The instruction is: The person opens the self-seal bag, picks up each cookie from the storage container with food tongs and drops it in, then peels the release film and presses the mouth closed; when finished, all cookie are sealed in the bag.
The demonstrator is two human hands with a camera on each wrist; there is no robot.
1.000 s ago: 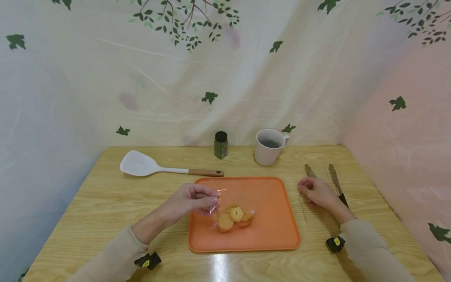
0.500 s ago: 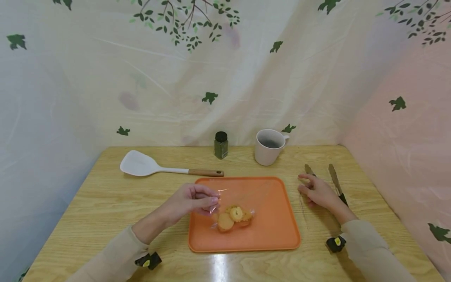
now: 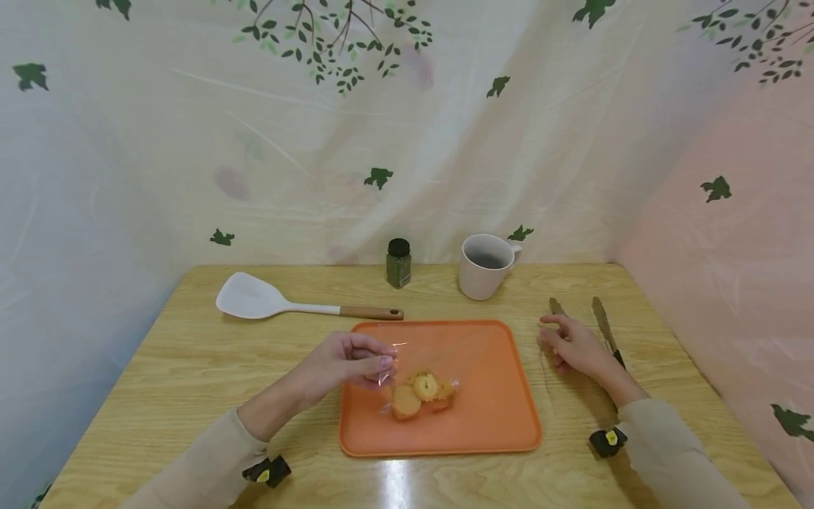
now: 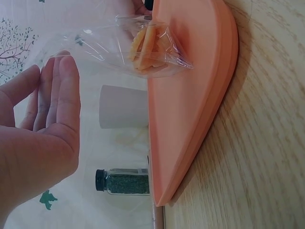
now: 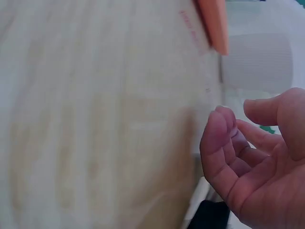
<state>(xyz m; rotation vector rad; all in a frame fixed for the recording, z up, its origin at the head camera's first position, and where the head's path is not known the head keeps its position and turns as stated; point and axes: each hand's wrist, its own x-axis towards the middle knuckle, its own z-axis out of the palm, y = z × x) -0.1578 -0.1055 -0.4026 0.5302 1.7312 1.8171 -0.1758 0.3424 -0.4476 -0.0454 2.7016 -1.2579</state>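
Observation:
My left hand [image 3: 356, 360] pinches the top of a clear plastic bag [image 4: 107, 50] between thumb and fingertips. Several round golden biscuits [image 3: 425, 386], one with a scalloped edge, sit low in this bag. It hangs over the orange tray [image 3: 490, 424]; its lower corner seems to touch the tray. Right of the tray is my right hand [image 3: 575, 346], thumb apart from loosely bent fingers. A thin clear film [image 3: 545, 375] with reddish print hangs down by these fingers; whether it clings or is held is unclear.
Tongs [image 3: 604, 325] lie beneath and beyond the right hand, partly hidden by it. A white spatula [image 3: 251, 295] with wooden handle lies behind the tray on the left. At the back stand a jar of green flakes [image 3: 398, 265] and a pale mug [image 3: 481, 276].
The right index finger has lifted away from the thumb, and the fingers have spread slightly. Left hand, bag and tray stay where they were.

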